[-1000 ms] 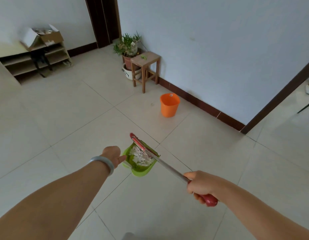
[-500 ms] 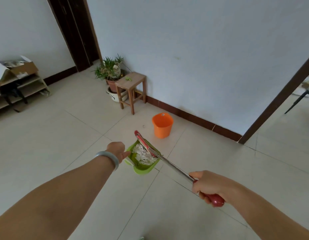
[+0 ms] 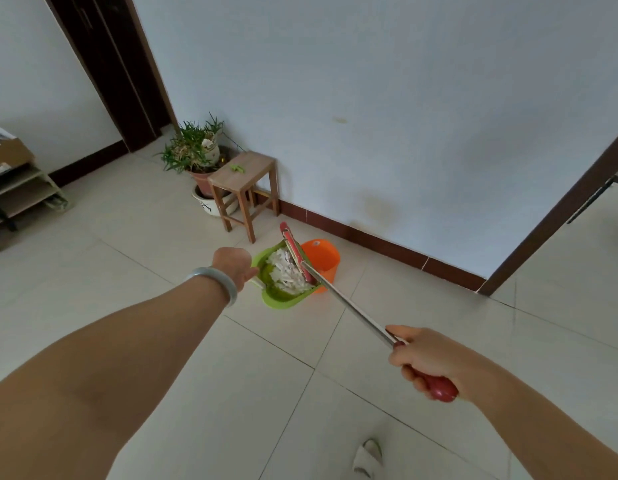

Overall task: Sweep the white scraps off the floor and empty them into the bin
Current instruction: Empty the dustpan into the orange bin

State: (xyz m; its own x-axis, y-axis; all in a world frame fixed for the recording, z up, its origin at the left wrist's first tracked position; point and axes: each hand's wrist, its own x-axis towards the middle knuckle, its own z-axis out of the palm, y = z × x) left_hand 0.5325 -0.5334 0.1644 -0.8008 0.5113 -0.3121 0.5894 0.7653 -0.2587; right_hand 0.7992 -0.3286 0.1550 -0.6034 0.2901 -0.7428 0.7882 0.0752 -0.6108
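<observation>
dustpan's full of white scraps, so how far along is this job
Sweeping looks done: the white scraps sit piled in the green dustpan, and the floor in view shows none. In hand: the left hand holds the dustpan, and the right hand presses the red broom against the pile. Left: tipping them into the orange bin just beyond.

A lived-in home: pale tiled floor (image 3: 127, 258), a potted plant (image 3: 193, 150) tucked just behind a small wooden stool (image 3: 243, 169), a slipper (image 3: 368, 459) well in front of it.
</observation>
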